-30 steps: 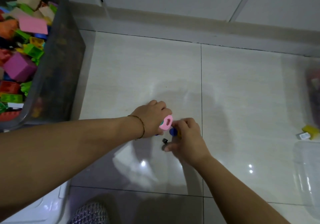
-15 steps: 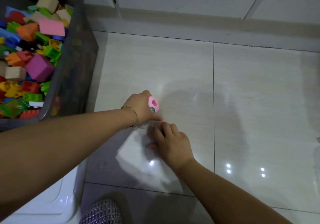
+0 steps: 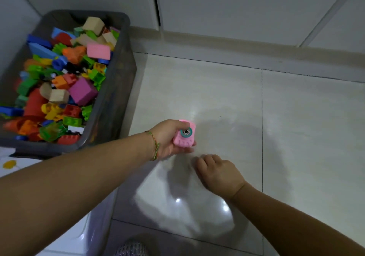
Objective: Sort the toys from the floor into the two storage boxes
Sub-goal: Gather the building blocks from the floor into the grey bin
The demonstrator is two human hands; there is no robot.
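While left hand grips pink toy (teal wheel showing), right hand lies near it, curled, contents unseen.

Toy count
One storage box is sitting upper left with countless blocks; one pink toy, one left hand and one right hand are showing mid-frame.

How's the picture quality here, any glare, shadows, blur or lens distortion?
Head view: dim, even light; two small glare spots on the glossy floor near the bottom; soft arm shadows spread across the tiles; the wide-angle lens splays the wall seams outward; the left hand smears slightly at its lower edge, but the pink toy it grips is sharp enough to show its teal wheel.
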